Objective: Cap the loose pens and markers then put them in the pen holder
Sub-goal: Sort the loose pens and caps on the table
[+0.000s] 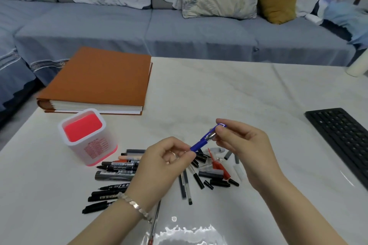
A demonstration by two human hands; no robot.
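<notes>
Alignment is likely driving this: your left hand point(169, 157) is pinching the blue pen point(199, 144) steady while your right hand point(241, 141) is pinching the cap point(221, 125) over its tip.

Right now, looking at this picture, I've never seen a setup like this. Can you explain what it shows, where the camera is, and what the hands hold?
There is no machine here, just a person's two bare hands. The one picture comes from a camera worn on the person's head, looking forward and down. The left hand pinches one end of a blue pen and the right hand pinches the other end, where its cap seems to sit. On the white table lie black markers and loose caps, beside a white and pink pen holder. Farther off are an orange album and a black keyboard.
</notes>
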